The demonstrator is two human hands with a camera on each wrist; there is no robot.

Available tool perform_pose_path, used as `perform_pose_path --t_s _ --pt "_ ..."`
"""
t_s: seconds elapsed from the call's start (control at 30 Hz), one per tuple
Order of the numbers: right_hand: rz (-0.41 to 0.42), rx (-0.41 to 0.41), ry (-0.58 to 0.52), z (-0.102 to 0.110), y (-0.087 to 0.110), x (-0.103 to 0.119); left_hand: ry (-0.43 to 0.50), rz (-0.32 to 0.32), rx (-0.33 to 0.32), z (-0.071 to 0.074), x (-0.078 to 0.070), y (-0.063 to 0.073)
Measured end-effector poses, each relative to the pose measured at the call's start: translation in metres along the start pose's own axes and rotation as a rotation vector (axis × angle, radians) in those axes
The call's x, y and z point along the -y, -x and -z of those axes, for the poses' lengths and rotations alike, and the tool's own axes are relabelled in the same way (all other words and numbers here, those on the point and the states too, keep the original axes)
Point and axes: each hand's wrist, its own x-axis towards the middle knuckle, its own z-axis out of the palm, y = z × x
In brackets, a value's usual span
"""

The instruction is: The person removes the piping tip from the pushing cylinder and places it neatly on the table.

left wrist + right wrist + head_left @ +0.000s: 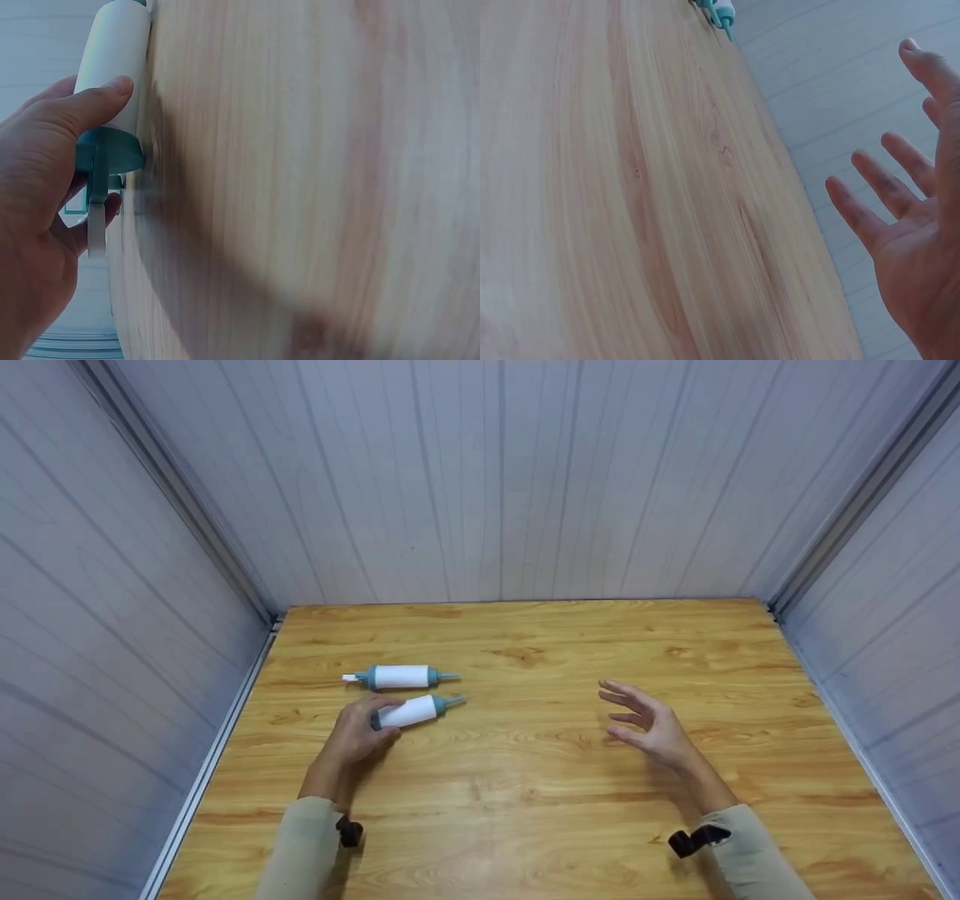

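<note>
My left hand (pixel 364 729) grips the rear part of the nearer syringe-like dispenser (pixel 412 712), which has a white barrel, teal ends and a thin teal nozzle pointing right. In the left wrist view the thumb lies along the white barrel (pixel 118 45), and a teal and white piece sticks out at the rear beneath the palm. Just behind it lies a second, similar dispenser (pixel 401 676) with its nozzle also to the right. My right hand (pixel 651 724) is held over the right half of the table, fingers spread and loosely bent, touching nothing.
The wood-grain table (pixel 517 787) is enclosed by pale panel walls (pixel 495 495) at the back and both sides. A metal rail (pixel 217 754) runs along its left edge. Each sleeve carries a small black wrist device (pixel 349 831).
</note>
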Motion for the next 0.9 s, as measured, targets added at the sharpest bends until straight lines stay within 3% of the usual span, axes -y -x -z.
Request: perform_pose_path --t_s 0.17,0.6,0.9 --pt "0.010 0.004 -0.019 0.002 -0.001 -0.002 0.009 0.001 0.005 0.000 -0.003 0.001" --pt "-0.031 0.014 -0.050 0.001 -0.008 -0.005 0.019 -0.100 -0.035 0.000 -0.013 0.003" --pt "-0.030 -0.006 -0.082 -0.005 -0.013 -0.012 0.043 -0.098 -0.030 0.001 -0.025 0.001"
